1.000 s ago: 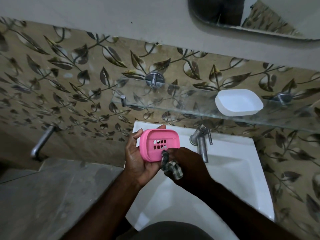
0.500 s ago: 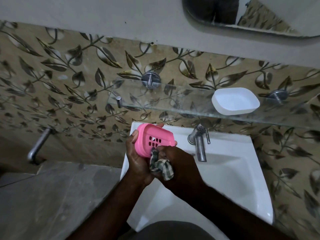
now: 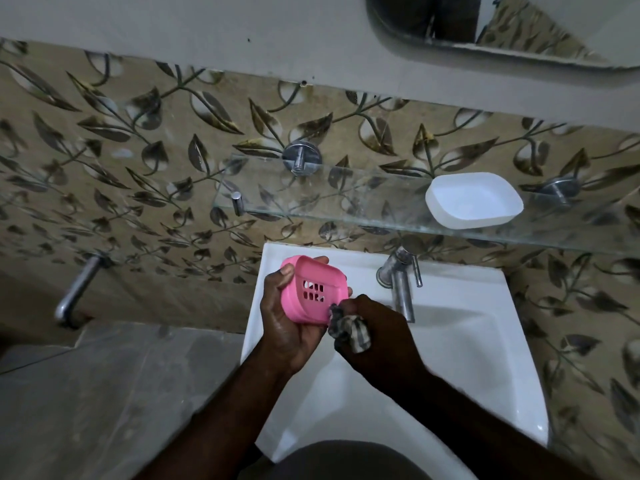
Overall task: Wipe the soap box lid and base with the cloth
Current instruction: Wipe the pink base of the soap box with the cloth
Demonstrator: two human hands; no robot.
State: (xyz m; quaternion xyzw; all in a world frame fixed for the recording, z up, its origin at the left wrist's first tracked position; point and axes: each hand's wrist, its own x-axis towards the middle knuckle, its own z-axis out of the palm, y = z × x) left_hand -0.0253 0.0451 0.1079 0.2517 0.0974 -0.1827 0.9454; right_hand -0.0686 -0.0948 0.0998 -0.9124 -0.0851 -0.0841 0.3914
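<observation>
Wiping of the pink soap box part (image 3: 313,294) above the sink (image 3: 467,358).
It is gripped in the left hand (image 3: 287,327); the cloth (image 3: 349,332), clenched in the right hand (image 3: 374,337), is pressed to its edge. The white part (image 3: 474,202) is shelved above the sink.

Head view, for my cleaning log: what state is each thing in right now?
Pink slotted soap box piece: held tilted over the sink, gripped by the left hand.
Checked cloth: bunched in the right hand, touching the pink piece's lower edge.
White soap box piece: open side up on the glass shelf, empty, untouched.
Tap: no water seen running.
</observation>
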